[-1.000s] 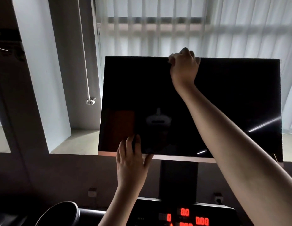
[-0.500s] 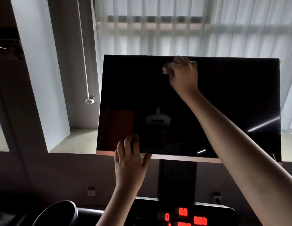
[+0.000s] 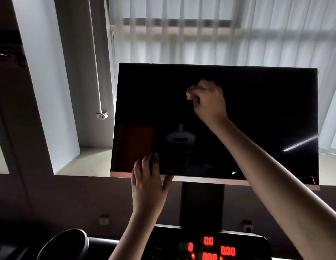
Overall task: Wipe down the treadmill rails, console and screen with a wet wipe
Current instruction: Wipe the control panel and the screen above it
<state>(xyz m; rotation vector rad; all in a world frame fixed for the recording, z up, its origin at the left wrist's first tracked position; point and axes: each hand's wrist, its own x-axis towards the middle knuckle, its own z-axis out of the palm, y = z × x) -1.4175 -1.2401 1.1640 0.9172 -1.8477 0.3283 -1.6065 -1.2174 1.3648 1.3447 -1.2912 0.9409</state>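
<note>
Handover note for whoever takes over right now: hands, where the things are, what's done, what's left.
Right hand grips the bunched wet wipe against the upper middle of the screen.
Left hand: straight fingers flat on the screen's lower edge, steadying it.
Console sits below, red digits lit, neither hand on it.
Done: screen wiping is under way; how much is covered cannot be told.
Left: rest of screen, then console and rails; rails are out of view.
</note>
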